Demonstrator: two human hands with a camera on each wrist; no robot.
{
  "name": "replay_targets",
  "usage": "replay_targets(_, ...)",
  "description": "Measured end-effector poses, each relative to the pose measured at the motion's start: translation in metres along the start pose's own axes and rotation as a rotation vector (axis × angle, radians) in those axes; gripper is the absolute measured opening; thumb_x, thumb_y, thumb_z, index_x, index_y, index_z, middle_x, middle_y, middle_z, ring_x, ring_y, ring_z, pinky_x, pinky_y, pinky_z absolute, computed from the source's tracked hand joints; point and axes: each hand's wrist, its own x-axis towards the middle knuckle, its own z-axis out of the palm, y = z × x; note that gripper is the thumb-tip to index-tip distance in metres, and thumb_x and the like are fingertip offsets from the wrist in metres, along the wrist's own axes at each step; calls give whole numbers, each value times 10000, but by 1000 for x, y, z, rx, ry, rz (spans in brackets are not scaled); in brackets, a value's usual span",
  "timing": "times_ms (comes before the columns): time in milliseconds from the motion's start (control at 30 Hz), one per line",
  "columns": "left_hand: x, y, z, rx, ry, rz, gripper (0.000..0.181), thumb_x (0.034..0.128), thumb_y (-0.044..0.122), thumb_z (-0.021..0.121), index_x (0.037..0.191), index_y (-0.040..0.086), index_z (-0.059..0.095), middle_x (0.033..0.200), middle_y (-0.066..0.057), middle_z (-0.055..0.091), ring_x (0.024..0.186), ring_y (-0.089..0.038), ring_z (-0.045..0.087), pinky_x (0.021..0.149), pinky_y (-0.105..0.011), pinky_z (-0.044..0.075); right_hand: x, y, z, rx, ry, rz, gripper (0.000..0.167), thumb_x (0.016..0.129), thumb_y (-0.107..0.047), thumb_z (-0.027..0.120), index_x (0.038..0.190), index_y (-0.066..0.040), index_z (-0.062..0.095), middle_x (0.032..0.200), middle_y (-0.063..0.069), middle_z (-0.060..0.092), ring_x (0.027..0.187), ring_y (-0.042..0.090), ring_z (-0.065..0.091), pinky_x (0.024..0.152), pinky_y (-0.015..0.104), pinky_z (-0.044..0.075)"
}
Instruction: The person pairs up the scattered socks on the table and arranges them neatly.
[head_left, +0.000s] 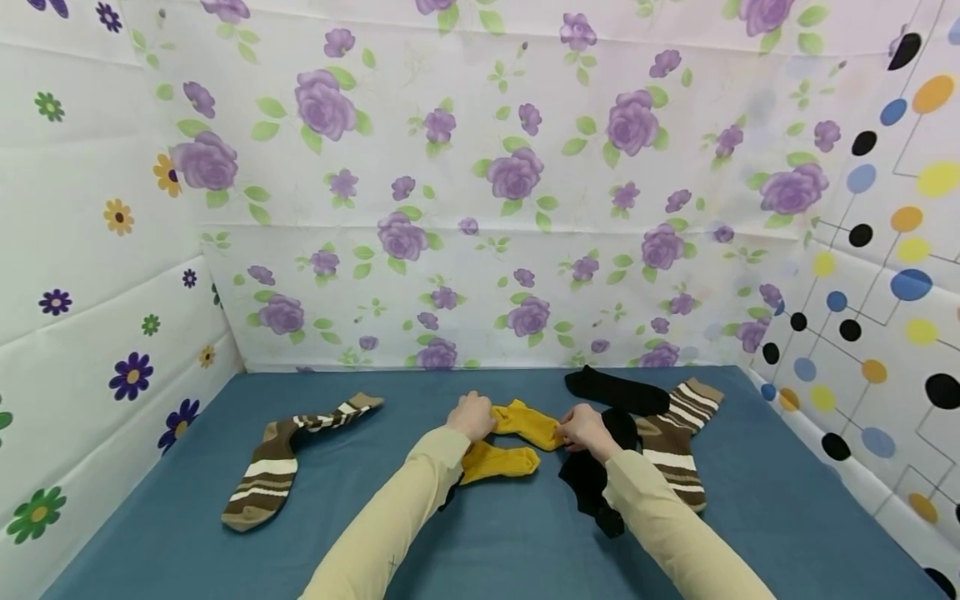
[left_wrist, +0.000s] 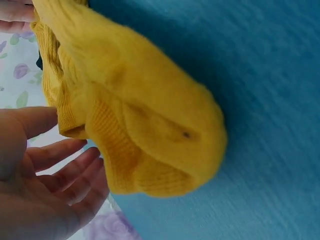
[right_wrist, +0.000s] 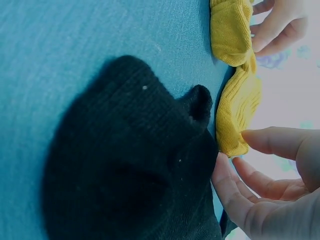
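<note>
Two yellow socks lie between the hands, the far one (head_left: pixel 528 423) stretched slantwise and the near one (head_left: pixel 498 463) just in front of it. My left hand (head_left: pixel 471 415) pinches the cuff end of the far sock between thumb and forefinger; the near sock looms large in the left wrist view (left_wrist: pixel 160 115). At the far sock's other end, my right hand (head_left: pixel 587 429) pinches the toe with its thumb and fingertips. Right below that hand are black socks (right_wrist: pixel 125 160), partly hidden by the right forearm in the head view.
A brown striped sock (head_left: pixel 266 475) lies at the left of the blue table (head_left: pixel 322 542). To the right are another striped sock (head_left: pixel 671 454) and a long black sock (head_left: pixel 615 390) across its upper part. Something black peeks out beneath the left forearm. Patterned cloth walls (head_left: pixel 465 275) enclose the table.
</note>
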Motion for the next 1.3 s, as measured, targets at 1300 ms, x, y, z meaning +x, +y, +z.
replay_targets(1300,-25,-16,-35,-391,126,118,124,804,-106,525,766,-11,596,659,-59,545,560,-189,526,536,-313,451,-3,-17,-5,96,93,-112,117,787,87,607,899,84,642,837,142,604,715,293,613,649,380,504)
